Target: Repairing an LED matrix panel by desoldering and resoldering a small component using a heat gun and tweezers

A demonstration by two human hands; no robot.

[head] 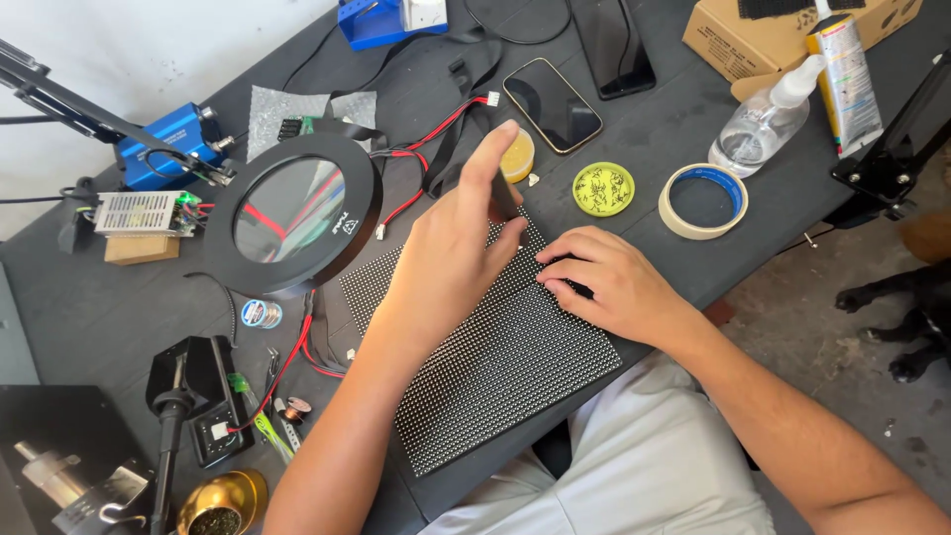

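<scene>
Right hand (pixel 616 282) flat on LED panel (pixel 495 367)

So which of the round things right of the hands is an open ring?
The masking tape roll, cream with a blue core showing table through it; the yellow-green lid beside it is a solid disc.

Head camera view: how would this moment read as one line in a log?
left hand: on dotted LED panel, index finger raised | right hand: fingers pressing panel | magnifier lamp left of panel | tape roll right

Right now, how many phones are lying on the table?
2. One phone with a pale edge lies screen up behind the hands, near the yellow lid. A second, dark phone lies beyond it at the top edge. Others may be hidden.
</scene>
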